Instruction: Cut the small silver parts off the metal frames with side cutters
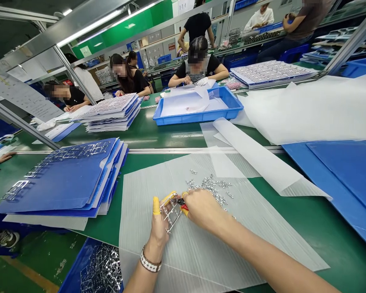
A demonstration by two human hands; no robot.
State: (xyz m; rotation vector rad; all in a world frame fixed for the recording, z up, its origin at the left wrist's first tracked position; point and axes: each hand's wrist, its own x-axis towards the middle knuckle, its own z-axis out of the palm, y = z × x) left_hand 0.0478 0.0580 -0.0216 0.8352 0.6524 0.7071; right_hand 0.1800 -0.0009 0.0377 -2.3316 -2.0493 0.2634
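Frame [171, 212] in curled left hand [160, 228]

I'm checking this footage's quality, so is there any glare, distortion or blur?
Head view: glare marks the green tabletop; the overhead beam seems bowed, suggesting lens distortion; mosaic blurs several people; the left hand and right hand look fairly sharp.

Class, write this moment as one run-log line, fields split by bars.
left hand: holds silvery frame | right hand: holds red-handled tool at frame | small silvery pieces: loose on translucent sheet
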